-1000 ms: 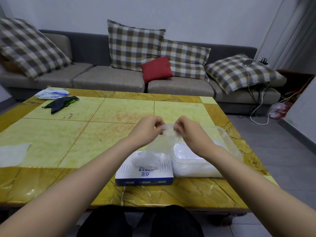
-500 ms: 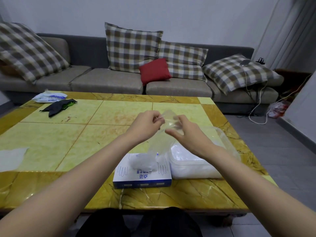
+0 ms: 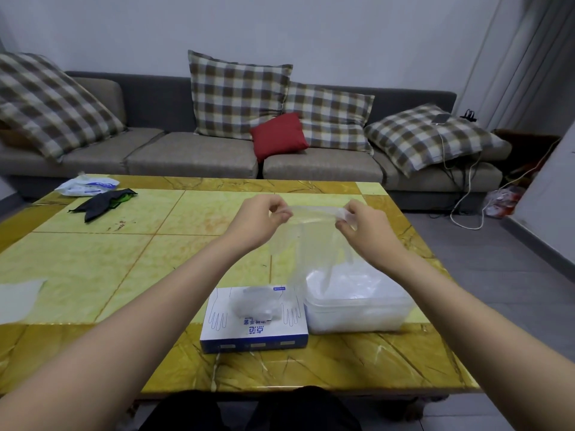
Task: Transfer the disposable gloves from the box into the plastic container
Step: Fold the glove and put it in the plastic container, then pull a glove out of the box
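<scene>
Both arms stretched toward mid-frame — left hand (image 3: 259,217) and right hand (image 3: 362,220) raised, apart, fingers (image 3: 281,214) pinched shut.

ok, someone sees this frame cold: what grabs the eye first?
The left hand and right hand each pinch an edge of a clear glove, stretched between them above the table. Beneath, at the near edge, the glove box sits left of the plastic container. A red cushion stands out on the grey sofa.
</scene>
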Demonstrator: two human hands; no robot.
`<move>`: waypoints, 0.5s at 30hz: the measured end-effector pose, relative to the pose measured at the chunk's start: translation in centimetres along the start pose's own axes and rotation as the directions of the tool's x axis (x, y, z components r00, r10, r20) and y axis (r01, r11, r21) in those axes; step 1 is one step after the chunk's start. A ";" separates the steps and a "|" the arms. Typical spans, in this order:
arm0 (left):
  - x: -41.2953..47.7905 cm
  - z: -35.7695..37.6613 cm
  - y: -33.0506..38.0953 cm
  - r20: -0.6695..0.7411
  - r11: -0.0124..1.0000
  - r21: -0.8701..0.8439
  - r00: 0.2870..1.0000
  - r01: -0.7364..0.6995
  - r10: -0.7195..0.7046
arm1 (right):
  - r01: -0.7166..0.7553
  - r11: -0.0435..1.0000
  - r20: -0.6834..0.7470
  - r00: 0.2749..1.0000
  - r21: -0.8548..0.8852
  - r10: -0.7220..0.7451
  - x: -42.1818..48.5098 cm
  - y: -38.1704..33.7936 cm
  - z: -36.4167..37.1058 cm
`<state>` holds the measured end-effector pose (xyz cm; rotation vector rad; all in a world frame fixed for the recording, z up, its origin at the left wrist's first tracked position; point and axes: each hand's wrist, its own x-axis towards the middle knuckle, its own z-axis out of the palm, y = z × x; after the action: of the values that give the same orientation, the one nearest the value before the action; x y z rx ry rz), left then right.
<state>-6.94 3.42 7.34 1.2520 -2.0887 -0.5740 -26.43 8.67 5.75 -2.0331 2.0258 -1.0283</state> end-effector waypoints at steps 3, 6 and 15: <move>0.8 0.3 1.1 -0.044 0.999 -0.034 0.998 -0.036 0.035 | 0.004 1.000 -0.070 0.998 -0.003 -0.004 1.0 0.3 -1.5; 1.5 1.0 2.3 -0.109 0.984 -0.165 0.993 -0.064 0.046 | 0.034 0.998 -0.192 0.980 -0.053 -0.043 1.8 1.0 -3.1; 0.6 5.5 1.1 -0.151 0.966 -0.141 0.969 -0.215 0.193 | 0.156 0.958 -0.207 0.956 -0.239 -0.208 -0.8 5.4 -3.0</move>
<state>-11.72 3.58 4.30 0.9463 -1.9869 -0.5326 -32.48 9.94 5.05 -2.3515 2.1828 -1.1689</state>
